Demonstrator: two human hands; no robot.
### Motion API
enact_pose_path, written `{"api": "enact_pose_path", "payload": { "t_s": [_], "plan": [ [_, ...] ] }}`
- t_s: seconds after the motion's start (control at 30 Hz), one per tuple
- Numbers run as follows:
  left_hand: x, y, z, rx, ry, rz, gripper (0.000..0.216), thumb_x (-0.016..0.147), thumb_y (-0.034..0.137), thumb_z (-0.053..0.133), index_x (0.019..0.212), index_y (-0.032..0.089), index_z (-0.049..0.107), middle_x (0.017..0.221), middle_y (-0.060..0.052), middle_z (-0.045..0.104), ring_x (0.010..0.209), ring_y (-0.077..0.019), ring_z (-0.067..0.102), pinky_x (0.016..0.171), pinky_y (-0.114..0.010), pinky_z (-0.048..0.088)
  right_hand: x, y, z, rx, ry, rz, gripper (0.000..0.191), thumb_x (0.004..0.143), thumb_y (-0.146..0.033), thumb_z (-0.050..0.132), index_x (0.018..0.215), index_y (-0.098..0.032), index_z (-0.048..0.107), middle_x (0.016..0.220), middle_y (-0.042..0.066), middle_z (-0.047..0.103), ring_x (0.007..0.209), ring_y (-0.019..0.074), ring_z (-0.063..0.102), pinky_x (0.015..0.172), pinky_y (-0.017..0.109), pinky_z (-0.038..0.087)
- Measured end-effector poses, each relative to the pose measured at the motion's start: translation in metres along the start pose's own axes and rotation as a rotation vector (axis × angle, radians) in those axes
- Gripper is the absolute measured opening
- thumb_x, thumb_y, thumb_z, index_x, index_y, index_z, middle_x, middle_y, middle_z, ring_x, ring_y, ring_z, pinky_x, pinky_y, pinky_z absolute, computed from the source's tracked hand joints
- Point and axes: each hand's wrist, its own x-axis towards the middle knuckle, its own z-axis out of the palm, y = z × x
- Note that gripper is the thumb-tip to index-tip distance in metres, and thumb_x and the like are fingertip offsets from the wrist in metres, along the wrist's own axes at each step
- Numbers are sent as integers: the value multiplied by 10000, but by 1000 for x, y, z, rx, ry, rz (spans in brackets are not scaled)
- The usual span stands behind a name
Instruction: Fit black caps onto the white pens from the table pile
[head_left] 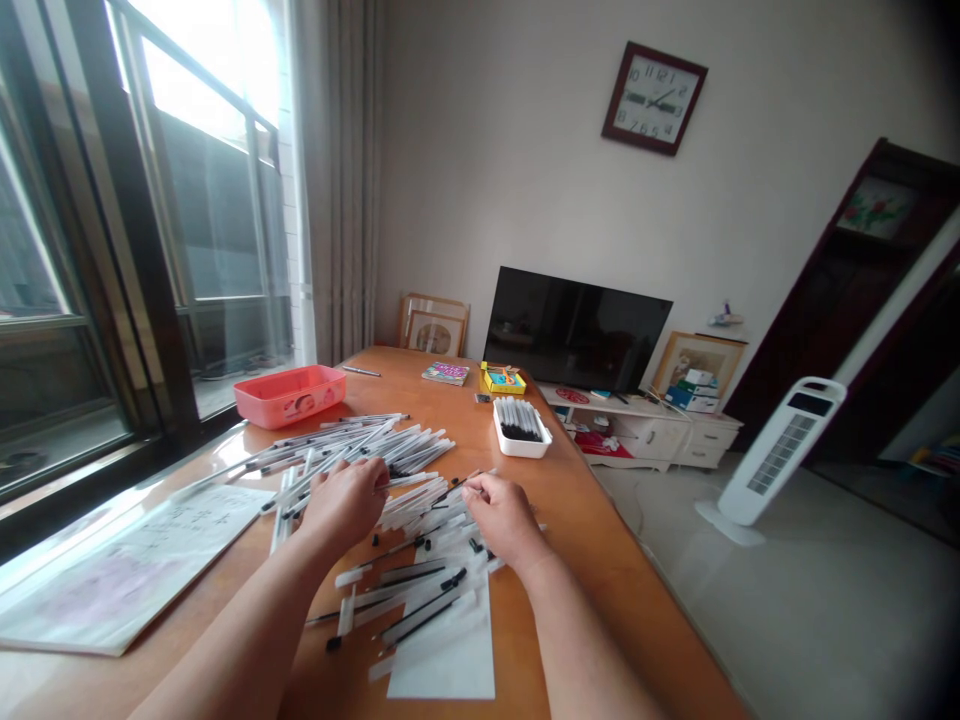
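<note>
A big heap of clear pen barrels, black refills and small black caps (pixel 375 455) lies spread over the wooden table (pixel 600 560). My left hand (pixel 346 502) rests knuckles-up on the heap with its fingers curled into the pens; what they hold is hidden. My right hand (pixel 501 515) is just to the right, fingers curled down and pinching a thin black-tipped pen part (pixel 466 481). Below my hands, assembled pens (pixel 420 605) lie on a white sheet of paper (pixel 450 665).
A small white tray (pixel 520 428) with upright pens stands beyond my right hand. A pink plastic box (pixel 289 395) sits at the left near the window. A printed paper (pixel 127 565) lies at the near left. Booklets and a yellow box (pixel 502 379) are at the table's far end. A white tower fan (pixel 772 455) stands on the floor at right.
</note>
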Motion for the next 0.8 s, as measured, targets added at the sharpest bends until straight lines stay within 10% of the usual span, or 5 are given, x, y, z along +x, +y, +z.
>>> {"api": "enact_pose_path", "payload": {
  "t_s": [0.27,0.8],
  "plan": [
    [-19,41,-2,-284,97,371,65,901,234,562,938,230,615,1009,-65,680,954,-231,633,798,-310,460,-1,-7,13,308,26,215,519,957,-670,475,810,-205,651,582,-12,593,510,144,515,490,242,380],
    [-22,60,-10,-575,-3,371,262,970,383,502,927,207,691,892,-59,718,848,-213,635,754,-293,456,1,-11,14,672,156,228,464,911,-633,599,752,-199,559,618,-32,587,460,86,422,439,208,325]
  ]
}}
